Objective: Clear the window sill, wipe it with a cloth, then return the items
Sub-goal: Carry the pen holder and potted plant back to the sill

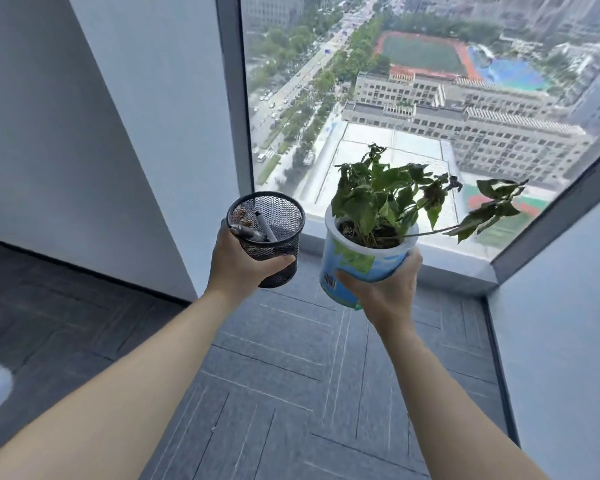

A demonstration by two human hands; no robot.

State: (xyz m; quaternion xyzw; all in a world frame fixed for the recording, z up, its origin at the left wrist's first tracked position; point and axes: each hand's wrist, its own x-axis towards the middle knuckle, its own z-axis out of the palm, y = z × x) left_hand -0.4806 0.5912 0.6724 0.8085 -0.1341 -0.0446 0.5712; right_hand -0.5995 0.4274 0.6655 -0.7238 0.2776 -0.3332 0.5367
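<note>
Both grips are full, left hand point(238, 261) wrapped round the mesh cup point(267, 233), right hand point(387, 289) under the plant pot point(361, 268), held near the sill point(447, 265) at 12 o'clock; whether clearing or returning, I cannot tell.

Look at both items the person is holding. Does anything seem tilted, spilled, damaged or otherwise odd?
The potted plant in the right hand tilts, and its leaves droop and curl, one long stem sagging right. No soil has spilled. The mesh pen holder in the left hand also leans slightly.
</note>
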